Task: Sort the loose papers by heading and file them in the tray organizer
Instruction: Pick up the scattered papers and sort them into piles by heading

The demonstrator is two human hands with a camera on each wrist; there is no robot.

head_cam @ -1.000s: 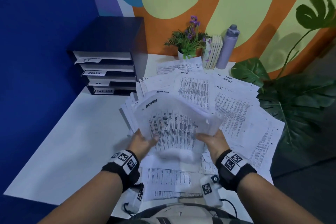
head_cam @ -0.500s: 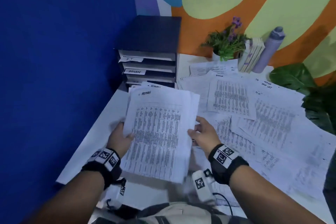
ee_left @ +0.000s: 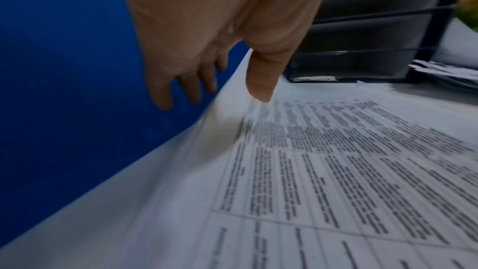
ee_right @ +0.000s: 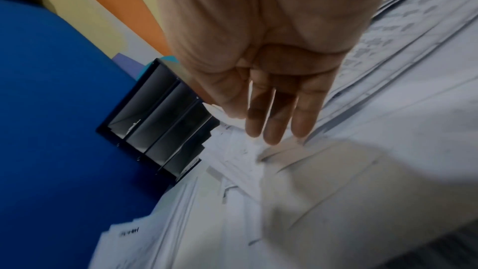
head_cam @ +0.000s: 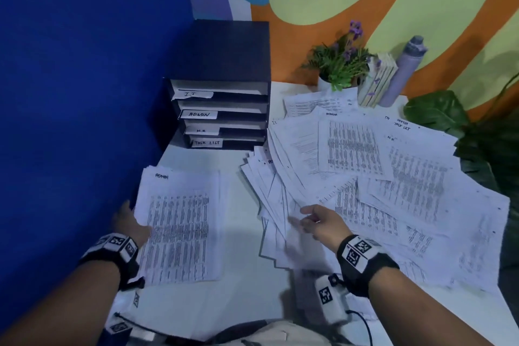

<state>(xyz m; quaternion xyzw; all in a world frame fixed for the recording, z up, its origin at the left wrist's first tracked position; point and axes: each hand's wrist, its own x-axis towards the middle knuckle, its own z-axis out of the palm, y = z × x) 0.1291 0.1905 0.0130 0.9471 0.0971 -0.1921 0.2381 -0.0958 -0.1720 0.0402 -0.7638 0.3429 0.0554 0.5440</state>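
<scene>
Head view: ADMIN stack (head_cam: 179, 227) lies flat on the bench (head_cam: 241, 298), left of the loose papers (head_cam: 379, 177). Left hand (head_cam: 127, 222) pinches its left edge; right hand (head_cam: 320, 223) hovers released over the loose pile. Sheets look light, floppy, slippery, so best squared and taken by an edge. Tray organizer (head_cam: 222, 109), labelled IT, ADMIN, HR, TASK LIST, shows no papers that I can make out.

Left wrist: thumb (ee_left: 261, 81) on top, fingers (ee_left: 186, 87) off the edge.

Right wrist: fingers (ee_right: 274, 118) straight, holding nothing.
</scene>
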